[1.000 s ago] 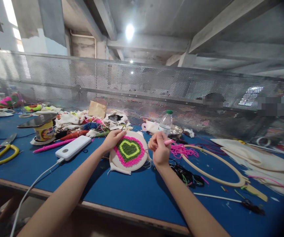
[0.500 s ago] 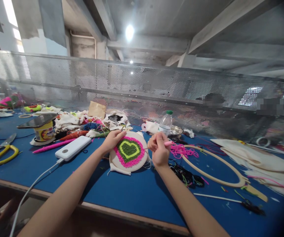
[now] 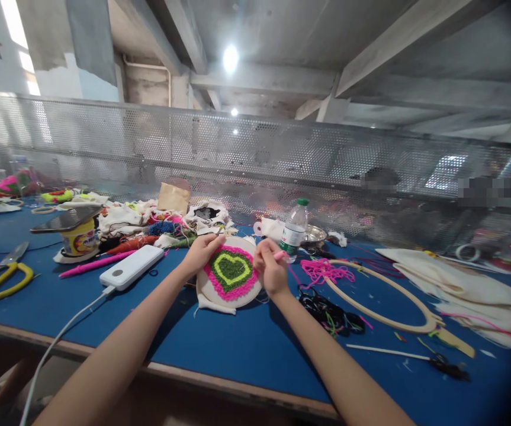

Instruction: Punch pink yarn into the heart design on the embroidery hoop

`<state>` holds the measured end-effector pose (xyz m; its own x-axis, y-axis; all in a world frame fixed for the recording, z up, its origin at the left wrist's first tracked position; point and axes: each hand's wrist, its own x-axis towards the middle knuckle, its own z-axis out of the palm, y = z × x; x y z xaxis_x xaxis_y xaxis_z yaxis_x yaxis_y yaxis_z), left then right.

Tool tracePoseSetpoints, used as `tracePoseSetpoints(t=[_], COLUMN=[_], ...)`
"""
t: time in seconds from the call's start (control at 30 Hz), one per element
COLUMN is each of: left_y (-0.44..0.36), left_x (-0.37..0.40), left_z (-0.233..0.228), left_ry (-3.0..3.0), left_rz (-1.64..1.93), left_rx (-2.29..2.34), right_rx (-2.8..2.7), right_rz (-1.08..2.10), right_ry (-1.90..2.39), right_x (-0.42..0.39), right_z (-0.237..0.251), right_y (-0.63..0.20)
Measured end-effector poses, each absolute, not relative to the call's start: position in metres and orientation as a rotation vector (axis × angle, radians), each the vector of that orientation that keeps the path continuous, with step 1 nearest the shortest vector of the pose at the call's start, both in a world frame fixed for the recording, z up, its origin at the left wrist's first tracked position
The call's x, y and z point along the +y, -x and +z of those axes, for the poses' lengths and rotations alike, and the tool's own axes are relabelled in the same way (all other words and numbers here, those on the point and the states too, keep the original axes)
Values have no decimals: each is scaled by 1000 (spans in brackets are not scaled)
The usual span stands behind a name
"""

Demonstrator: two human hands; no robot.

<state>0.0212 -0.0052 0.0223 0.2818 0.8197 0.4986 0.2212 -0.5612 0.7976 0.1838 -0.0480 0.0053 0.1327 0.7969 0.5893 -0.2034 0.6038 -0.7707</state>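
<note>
Two hands meet over a small embroidery hoop (image 3: 230, 275) that lies near the middle of the blue bench (image 3: 237, 349), its cloth filled with a green heart ringed in pink loops. Far to the left lie yellow-handled scissors (image 3: 2, 281), then a white power bank (image 3: 131, 267) with its cable running off the bench edge. The left hand (image 3: 202, 251) closes its fingers on the hoop's upper left rim and steadies it. The right hand (image 3: 270, 269) is curled tight around a pink punch needle (image 3: 280, 255), whose tip sits at the heart's right border; the tip itself is too small to make out. The step in hand looks like punching the pink outline, and the next stroke would need the hoop held firm and the needle kept close to the cloth. Pink yarn (image 3: 326, 272) trails to the right, over a large empty hoop (image 3: 415, 319). Against the frame half a second earlier, the right hand has come down and leftward onto the hoop's edge, uncovering the water bottle (image 3: 294, 228) behind it.
</note>
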Motion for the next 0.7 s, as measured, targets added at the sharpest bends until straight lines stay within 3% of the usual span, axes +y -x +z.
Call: tracePoseSetpoints(t=[0.27,0.7], left_y=[-22,-25], left_x=[-3,-6], left_z=[25,29], left_ry=[-1931,-1916], left_rz=[1213,1209], left_rx=[974,918], right_rx=[-1035,-1094], right_rz=[818,784], right_ry=[424,455], right_x=[-51,-55], right_z=[29,24], right_y=[-196,-195])
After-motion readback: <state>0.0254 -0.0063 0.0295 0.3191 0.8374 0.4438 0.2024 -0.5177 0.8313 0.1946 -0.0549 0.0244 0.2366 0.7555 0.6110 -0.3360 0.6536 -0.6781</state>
